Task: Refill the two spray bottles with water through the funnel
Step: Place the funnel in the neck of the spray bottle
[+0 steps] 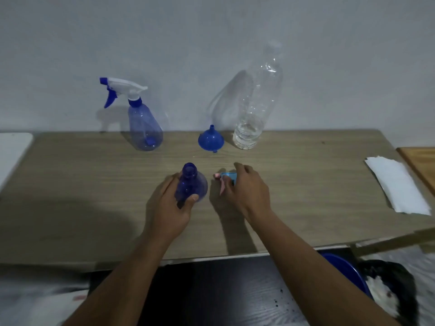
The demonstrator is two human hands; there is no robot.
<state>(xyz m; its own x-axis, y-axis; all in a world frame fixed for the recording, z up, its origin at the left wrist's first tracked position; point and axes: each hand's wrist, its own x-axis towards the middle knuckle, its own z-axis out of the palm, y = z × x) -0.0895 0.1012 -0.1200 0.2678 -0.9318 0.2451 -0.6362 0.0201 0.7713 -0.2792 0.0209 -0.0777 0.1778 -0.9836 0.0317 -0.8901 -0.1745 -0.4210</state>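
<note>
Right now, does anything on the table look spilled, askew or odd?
No spill shows. The funnel stands mouth-down, spout up, beside the clear water bottle, which holds only a little water at its bottom. The left hand holds the open spray bottle; the right hand grips a loose spray head.

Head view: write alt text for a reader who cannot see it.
A person's left hand holds an open blue spray bottle upright on a wooden table; the right hand grips a loose spray head beside it. Behind stand a capped spray bottle, an upside-down blue funnel and a clear bottle holding little water.
</note>
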